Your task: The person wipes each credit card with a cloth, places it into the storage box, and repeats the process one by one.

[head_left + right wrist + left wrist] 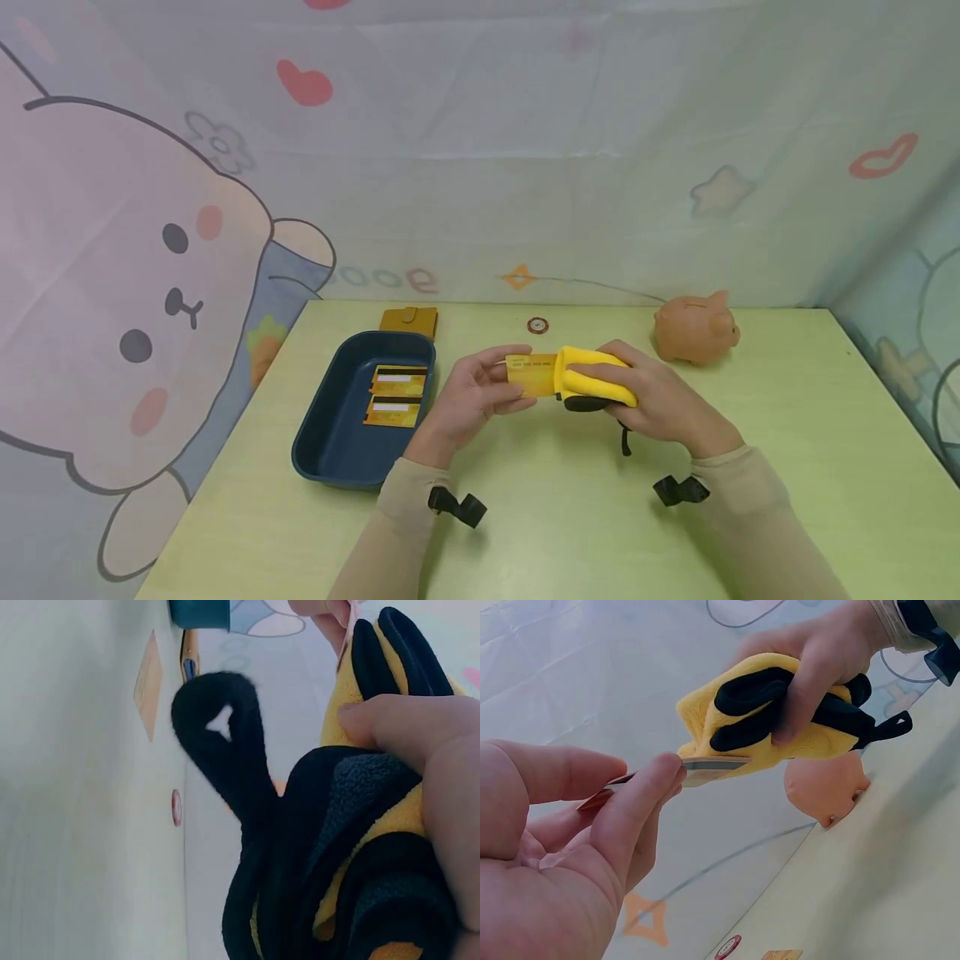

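My left hand [474,390] pinches a gold bank card [529,375] between thumb and fingers, with the card seen nearly edge-on in the left wrist view. My right hand [662,395] grips a folded yellow cleaning cloth [596,377] with black edging and a black hanging loop [219,742]. The cloth covers the card's right end, so that part is hidden. Both hands are raised above the table. Two more gold cards [397,381] lie stripe side up in a dark blue tray [321,450] beside my left hand.
A tan wallet [408,320] lies behind the tray. Toward the table's back edge are a small red-and-white chip [537,325] and an orange piggy bank [693,329]. The right wrist view shows a flat orange card [148,686] on the table. Behind hangs a printed curtain [480,150].
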Tool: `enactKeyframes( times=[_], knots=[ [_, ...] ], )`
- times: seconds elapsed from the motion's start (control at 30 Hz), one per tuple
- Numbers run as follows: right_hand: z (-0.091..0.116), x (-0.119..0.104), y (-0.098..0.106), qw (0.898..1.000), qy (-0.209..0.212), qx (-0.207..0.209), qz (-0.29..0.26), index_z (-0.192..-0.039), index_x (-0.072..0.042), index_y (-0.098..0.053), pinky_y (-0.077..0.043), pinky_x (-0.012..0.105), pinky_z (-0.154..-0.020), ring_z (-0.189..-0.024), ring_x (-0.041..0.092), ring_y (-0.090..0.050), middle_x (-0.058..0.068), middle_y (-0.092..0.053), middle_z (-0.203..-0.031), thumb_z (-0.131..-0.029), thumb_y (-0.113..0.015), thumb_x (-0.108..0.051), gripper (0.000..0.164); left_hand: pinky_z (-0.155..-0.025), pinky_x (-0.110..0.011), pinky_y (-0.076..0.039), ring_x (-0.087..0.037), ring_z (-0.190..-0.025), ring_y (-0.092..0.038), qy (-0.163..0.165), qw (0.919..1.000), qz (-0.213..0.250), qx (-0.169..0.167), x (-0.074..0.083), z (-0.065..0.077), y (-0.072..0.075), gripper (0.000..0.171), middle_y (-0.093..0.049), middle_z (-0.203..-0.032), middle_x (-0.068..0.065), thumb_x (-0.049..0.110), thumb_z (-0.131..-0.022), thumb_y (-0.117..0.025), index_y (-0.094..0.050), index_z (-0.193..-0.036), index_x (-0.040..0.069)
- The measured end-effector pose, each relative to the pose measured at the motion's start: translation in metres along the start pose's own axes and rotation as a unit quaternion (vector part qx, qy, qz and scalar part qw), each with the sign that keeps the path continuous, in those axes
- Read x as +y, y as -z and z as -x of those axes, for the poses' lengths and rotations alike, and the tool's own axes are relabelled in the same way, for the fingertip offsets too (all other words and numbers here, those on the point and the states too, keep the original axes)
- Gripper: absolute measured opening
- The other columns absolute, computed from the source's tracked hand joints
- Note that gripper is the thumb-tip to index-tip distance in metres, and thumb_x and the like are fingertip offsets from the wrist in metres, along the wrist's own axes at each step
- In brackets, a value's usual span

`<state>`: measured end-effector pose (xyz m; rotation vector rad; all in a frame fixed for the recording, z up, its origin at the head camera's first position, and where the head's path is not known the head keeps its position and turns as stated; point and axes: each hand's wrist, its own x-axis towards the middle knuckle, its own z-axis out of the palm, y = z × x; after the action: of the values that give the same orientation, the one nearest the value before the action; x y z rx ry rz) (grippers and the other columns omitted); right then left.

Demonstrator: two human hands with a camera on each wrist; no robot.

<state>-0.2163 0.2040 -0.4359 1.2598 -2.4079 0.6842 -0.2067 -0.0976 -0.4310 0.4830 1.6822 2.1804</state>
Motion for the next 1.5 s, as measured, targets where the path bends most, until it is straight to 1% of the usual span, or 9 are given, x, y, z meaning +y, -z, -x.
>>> enactKeyframes(
  times=[0.2, 0.37, 0.53, 0.73, 0.9, 1.1, 1.3, 1.37, 1.5],
  knots=[
    [0.002, 0.005, 0.003, 0.999, 0.008, 0.003, 0.037, -0.139, -0.020, -0.067, -0.059, 0.038, -0.071, -0.094, 0.022, -0.061, 0.011, -0.061, -0.123, -0.077, -0.087, 0.004, 0.070, -0.092, -0.039, -0.061, -0.032, -0.123, -0.066, 0.012, 0.9998, 0.010, 0.010, 0.000, -0.001, 0.001, 0.057, -0.059, -0.141, -0.030, -0.013, -0.098, -0.059, -0.051, -0.153, 0.002],
    [0.005, 0.009, 0.006, 0.997, -0.001, 0.019, 0.076, -0.139, -0.021, -0.067, -0.057, 0.036, -0.064, -0.086, 0.023, -0.060, 0.012, -0.061, -0.120, -0.076, -0.087, 0.004, 0.071, -0.093, -0.037, -0.061, -0.036, -0.126, -0.064, 0.030, 0.9991, 0.005, 0.029, 0.000, -0.002, 0.001, 0.058, -0.058, -0.143, -0.031, -0.013, -0.098, -0.059, -0.050, -0.154, 0.003],
    [0.008, 0.009, 0.012, 0.996, -0.021, 0.039, 0.078, -0.140, -0.020, -0.067, -0.057, 0.037, -0.062, -0.084, 0.022, -0.060, 0.012, -0.061, -0.120, -0.071, -0.087, 0.008, 0.077, -0.092, -0.036, -0.061, -0.037, -0.127, -0.065, 0.043, 0.9973, -0.017, 0.057, -0.004, -0.004, 0.002, 0.057, -0.061, -0.141, -0.030, -0.012, -0.098, -0.060, -0.052, -0.152, 0.004],
    [0.007, 0.008, 0.019, 0.997, -0.035, 0.050, 0.048, -0.141, -0.021, -0.066, -0.054, 0.035, -0.065, -0.089, 0.019, -0.059, 0.010, -0.061, -0.122, -0.074, -0.080, 0.008, 0.074, -0.092, -0.040, -0.062, -0.032, -0.117, -0.070, 0.023, 0.9935, -0.076, 0.081, -0.008, -0.005, 0.000, 0.039, -0.067, -0.132, -0.029, -0.008, -0.101, -0.057, -0.062, -0.140, -0.006],
    [0.007, 0.009, 0.021, 0.997, -0.034, 0.055, 0.039, -0.142, -0.022, -0.066, -0.055, 0.037, -0.069, -0.096, 0.021, -0.061, 0.009, -0.061, -0.124, -0.075, -0.078, 0.007, 0.073, -0.094, -0.041, -0.061, -0.027, -0.115, -0.071, 0.002, 0.9880, -0.122, 0.095, -0.011, -0.006, -0.002, 0.026, -0.071, -0.129, -0.021, -0.004, -0.103, -0.058, -0.072, -0.125, -0.007],
    [0.007, 0.008, 0.021, 0.997, -0.037, 0.054, 0.036, -0.143, -0.023, -0.066, -0.055, 0.036, -0.068, -0.096, 0.021, -0.061, 0.009, -0.061, -0.125, -0.076, -0.079, 0.007, 0.074, -0.103, -0.050, -0.056, -0.031, -0.129, -0.064, -0.010, 0.9872, -0.138, 0.080, -0.014, -0.006, -0.002, 0.024, -0.065, -0.141, -0.015, -0.008, -0.099, -0.060, -0.076, -0.116, -0.006],
    [0.006, 0.008, 0.021, 0.997, -0.033, 0.053, 0.036, -0.143, -0.024, -0.065, -0.054, 0.035, -0.067, -0.093, 0.019, -0.060, 0.008, -0.061, -0.125, -0.076, -0.079, 0.006, 0.075, -0.097, -0.042, -0.060, -0.042, -0.121, -0.067, 0.005, 0.9870, -0.154, 0.048, -0.018, -0.006, 0.001, 0.027, -0.068, -0.134, -0.013, -0.006, -0.100, -0.058, -0.077, -0.119, -0.001],
    [0.006, 0.008, 0.021, 0.997, -0.032, 0.054, 0.036, -0.143, -0.024, -0.065, -0.053, 0.036, -0.067, -0.093, 0.019, -0.059, 0.008, -0.061, -0.125, -0.076, -0.079, 0.006, 0.075, -0.096, -0.041, -0.061, -0.044, -0.120, -0.067, 0.005, 0.9871, -0.156, 0.036, -0.018, -0.006, 0.001, 0.028, -0.069, -0.132, -0.014, -0.006, -0.102, -0.056, -0.075, -0.121, -0.001],
    [0.006, 0.006, 0.022, 0.997, -0.031, 0.057, 0.032, -0.143, -0.023, -0.065, -0.052, 0.034, -0.066, -0.091, 0.017, -0.059, 0.007, -0.061, -0.125, -0.076, -0.077, 0.007, 0.074, -0.098, -0.039, -0.060, -0.039, -0.119, -0.069, -0.004, 0.9861, -0.166, 0.012, -0.018, -0.006, 0.001, 0.032, -0.068, -0.135, -0.016, -0.009, -0.101, -0.055, -0.073, -0.127, -0.002]
  ],
)
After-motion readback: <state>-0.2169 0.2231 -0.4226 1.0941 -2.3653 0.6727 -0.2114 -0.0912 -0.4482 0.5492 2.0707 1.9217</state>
